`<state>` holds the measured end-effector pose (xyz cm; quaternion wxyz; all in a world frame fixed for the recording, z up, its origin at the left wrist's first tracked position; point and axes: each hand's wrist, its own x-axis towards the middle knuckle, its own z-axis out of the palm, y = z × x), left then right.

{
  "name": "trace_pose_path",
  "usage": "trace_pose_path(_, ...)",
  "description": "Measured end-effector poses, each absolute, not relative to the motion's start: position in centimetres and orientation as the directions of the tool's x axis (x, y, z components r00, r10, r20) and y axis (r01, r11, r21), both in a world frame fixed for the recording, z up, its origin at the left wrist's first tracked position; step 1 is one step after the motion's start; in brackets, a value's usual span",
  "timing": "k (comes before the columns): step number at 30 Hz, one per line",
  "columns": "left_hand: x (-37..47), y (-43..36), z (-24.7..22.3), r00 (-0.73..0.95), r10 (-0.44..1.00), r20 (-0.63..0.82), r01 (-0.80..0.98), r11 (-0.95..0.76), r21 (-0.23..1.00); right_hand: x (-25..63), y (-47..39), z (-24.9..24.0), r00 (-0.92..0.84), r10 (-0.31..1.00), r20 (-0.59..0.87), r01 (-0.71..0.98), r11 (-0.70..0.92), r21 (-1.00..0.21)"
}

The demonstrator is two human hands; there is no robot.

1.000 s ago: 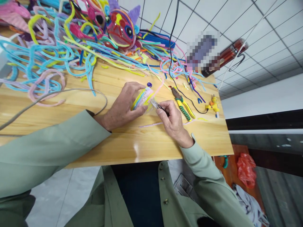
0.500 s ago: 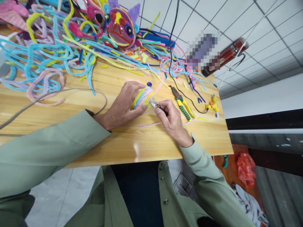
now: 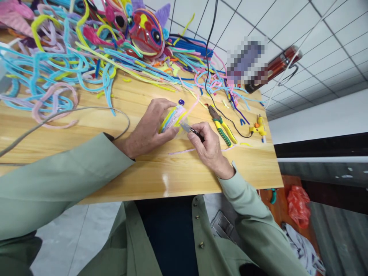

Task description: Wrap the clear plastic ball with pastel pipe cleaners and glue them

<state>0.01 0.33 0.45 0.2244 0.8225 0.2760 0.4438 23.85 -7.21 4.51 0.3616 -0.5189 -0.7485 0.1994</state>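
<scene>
In curled hands (image 3: 148, 128) (image 3: 209, 143): blade (image 3: 186, 127), perhaps bottle (image 3: 174, 119)

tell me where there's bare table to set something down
Bare wood of the table shows along its near edge between the left sleeve and right sleeve, and in the right corner below the yellow scrap. Crowded: the far left side, heaped with fuzzy strips, and the middle, where the left hand holds a striped bundle and the right hand a bladed tool.

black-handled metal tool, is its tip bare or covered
Bare: the black-handled metal tool shows its silver tip beyond the right hand, toward the yellow, blue and pink striped piece in the left hand.
</scene>
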Motion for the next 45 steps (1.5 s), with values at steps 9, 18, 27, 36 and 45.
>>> trace_pose_path(9, -0.03, 0.39, 0.43, 0.464, 0.644, 0.608, 0.258, -0.755, 0.603, 23.74, -7.35, 4.39, -0.199, 0.91, 0.363, 0.64, 0.401, -0.656)
trace_pose_path(18, -0.07, 0.33, 0.52, 0.462, 0.647, 0.606, 0.271, -0.754, 0.598, 23.81, -7.29, 4.66, -0.199, 0.912, 0.359, 0.648, 0.397, -0.65)
trace_pose_path(27, -0.07, 0.3, 0.72, 0.464, 0.65, 0.601, 0.248, -0.747, 0.617, 23.64, -7.23, 4.73, -0.208, 0.903, 0.376, 0.64, 0.416, -0.646)
trace_pose_path(36, -0.09, 0.29, 0.63, 0.465, 0.668, 0.581, 0.258, -0.73, 0.633, 23.64, -7.28, 4.67, -0.177, 0.909, 0.376, 0.632, 0.398, -0.665)
trace_pose_path(45, -0.01, 0.15, 0.91, 0.458, 0.692, 0.558, 0.257, -0.704, 0.662, 23.62, -7.24, 4.76, -0.193, 0.912, 0.363, 0.658, 0.394, -0.642)
